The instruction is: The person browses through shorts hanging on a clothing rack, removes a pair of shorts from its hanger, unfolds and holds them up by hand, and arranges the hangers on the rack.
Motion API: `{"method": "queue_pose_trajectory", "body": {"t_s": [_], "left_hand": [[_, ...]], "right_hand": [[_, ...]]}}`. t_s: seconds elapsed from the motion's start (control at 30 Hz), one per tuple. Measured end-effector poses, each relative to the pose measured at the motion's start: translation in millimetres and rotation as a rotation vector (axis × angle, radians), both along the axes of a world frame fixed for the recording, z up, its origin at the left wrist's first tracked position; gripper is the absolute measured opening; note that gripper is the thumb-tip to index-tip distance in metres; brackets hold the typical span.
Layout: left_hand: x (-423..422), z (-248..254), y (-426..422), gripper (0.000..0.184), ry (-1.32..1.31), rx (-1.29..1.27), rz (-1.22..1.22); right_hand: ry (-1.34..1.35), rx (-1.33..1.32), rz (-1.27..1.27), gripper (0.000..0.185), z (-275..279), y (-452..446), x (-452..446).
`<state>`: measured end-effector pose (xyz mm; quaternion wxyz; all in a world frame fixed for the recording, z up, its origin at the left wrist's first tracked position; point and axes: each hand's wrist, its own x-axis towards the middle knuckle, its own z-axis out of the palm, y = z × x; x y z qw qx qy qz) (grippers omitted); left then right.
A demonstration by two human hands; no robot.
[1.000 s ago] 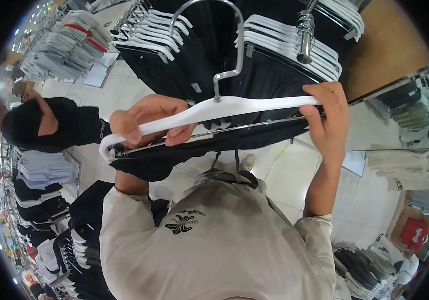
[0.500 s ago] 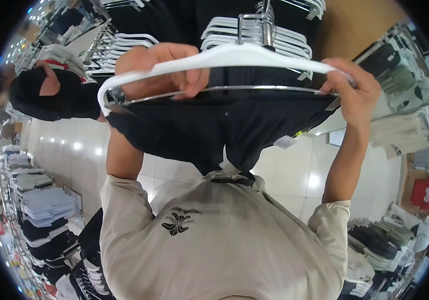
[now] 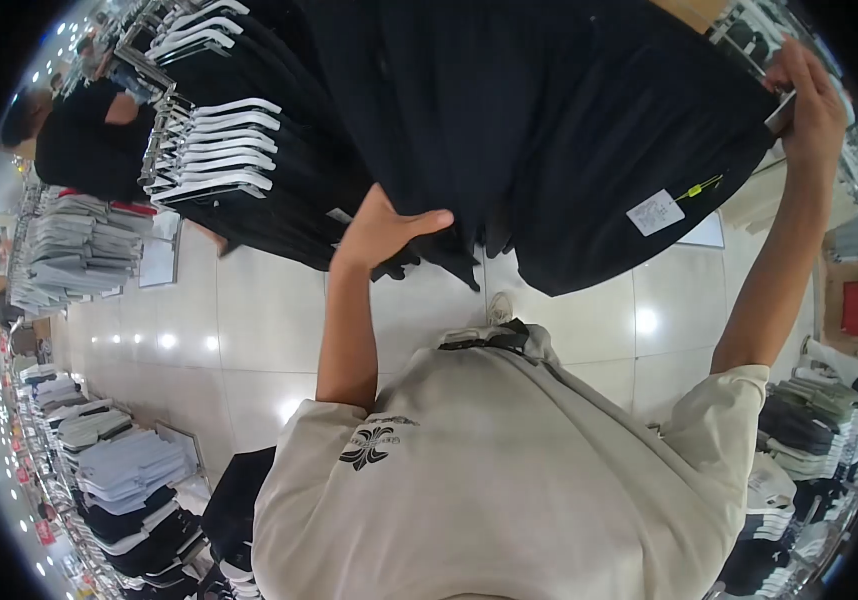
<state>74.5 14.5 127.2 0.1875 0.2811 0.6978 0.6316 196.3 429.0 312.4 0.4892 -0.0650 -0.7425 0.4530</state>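
Note:
Black pants (image 3: 599, 130) with a white tag (image 3: 655, 213) and a small yellow-green strip hang spread out before me. My right hand (image 3: 811, 105) is closed at their upper right corner, by a light-coloured end piece. Lower down, near the middle, my left hand (image 3: 384, 230) is at a fold of the dark cloth. Its thumb stretches across the front, while the cloth hides the other fingers, which seem to grip from behind. The hanger's white bar is out of sight.
White hangers (image 3: 229, 150) bearing black garments fill a metal rack at upper left. Beyond it stands a person in black (image 3: 89, 135). Folded clothes (image 3: 139, 465) lie at lower left, more garments (image 3: 799, 430) at lower right. Pale tiled floor (image 3: 259, 300) shows below.
The pants have risen and shifted right, with the hanger leaving view. My right hand moved up and right. My left hand left the hanger and came down to the cloth.

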Motion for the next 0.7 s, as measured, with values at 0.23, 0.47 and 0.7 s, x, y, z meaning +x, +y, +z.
{"method": "queue_pose_trajectory", "body": {"t_s": [0.23,0.47,0.7], "left_hand": [[1.8,-64.2,-14.8,0.037,-0.487,0.106,0.075],[6.2,-60.7,-57.9,0.044,-0.830,0.325,0.063],[10.0,-65.0,-68.8,0.032,-0.467,0.125,0.319]], "right_hand": [[0.019,-0.052,-0.133,0.033,-15.5,9.6,-4.1],[-0.066,0.005,-0.150,0.027,-34.9,1.5,-8.6],[-0.026,0.070,-0.164,0.027,-33.3,-15.5,-12.1]]}}
